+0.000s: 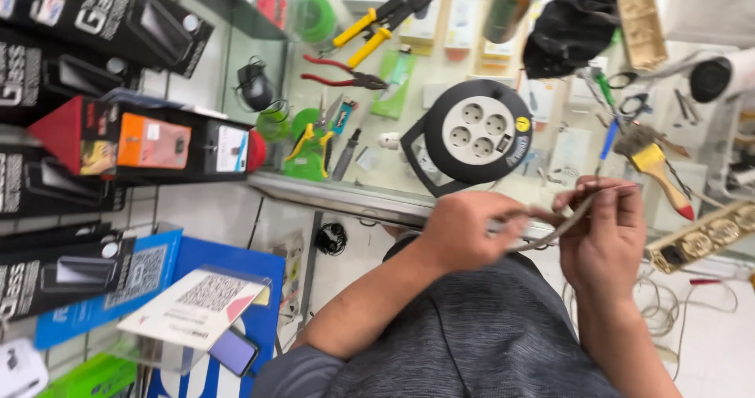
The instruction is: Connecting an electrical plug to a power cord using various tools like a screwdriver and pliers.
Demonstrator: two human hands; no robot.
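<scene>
My left hand [464,229] and my right hand [602,237] meet in front of my grey shirt, just below the edge of a glass counter [346,197]. Between them runs a thin grey-brown strip or cable [568,221]. The left hand's fingers are closed around its lower end. At the upper end, the right hand pinches it between thumb and fingertips. What exactly the strip is cannot be made out.
On the counter lie a black cable reel with sockets [476,134], yellow-handled cutters [377,20], red pliers [342,74], a paintbrush [657,166], a black bag [570,28] and a brass socket plate [704,237]. Boxed goods [94,146] hang on the left wall.
</scene>
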